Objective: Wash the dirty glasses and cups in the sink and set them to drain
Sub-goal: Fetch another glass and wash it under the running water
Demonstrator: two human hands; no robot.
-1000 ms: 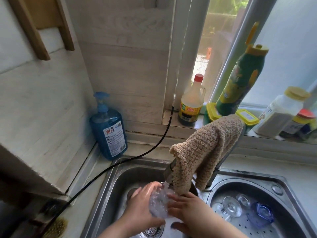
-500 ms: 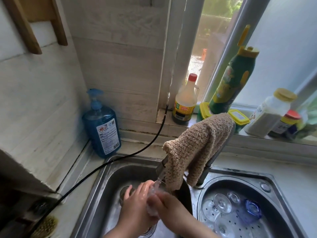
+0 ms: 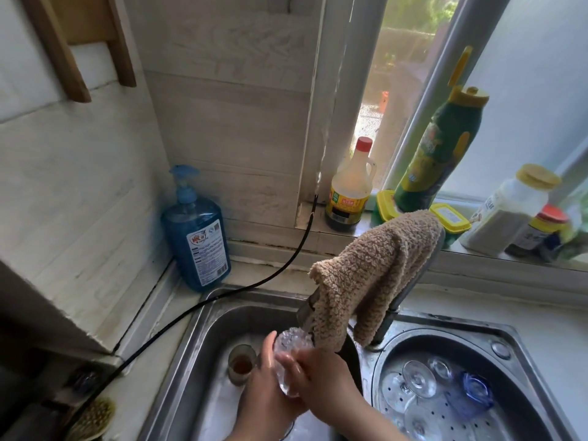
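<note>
Textured clear drinking glass (image 3: 291,358): over left basin, under towel-draped tap. Wet, slippery, fragile (likely light); grip round body, not rim. Long axis tilted, mouth up toward spout. Left hand (image 3: 267,396) fingers curled round it; right hand (image 3: 321,377) fingers pinch lower part. Small brown-stained cup (image 3: 241,364) beside, w/ washed glasses in drainer.

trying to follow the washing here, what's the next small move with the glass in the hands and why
Probably carry the clear glass right and set it upside down in the drain basin. Both hands, left hand and right hand, grip it under the faucet; washed glasses already rest there, and a dirty cup waits in the sink.
</note>
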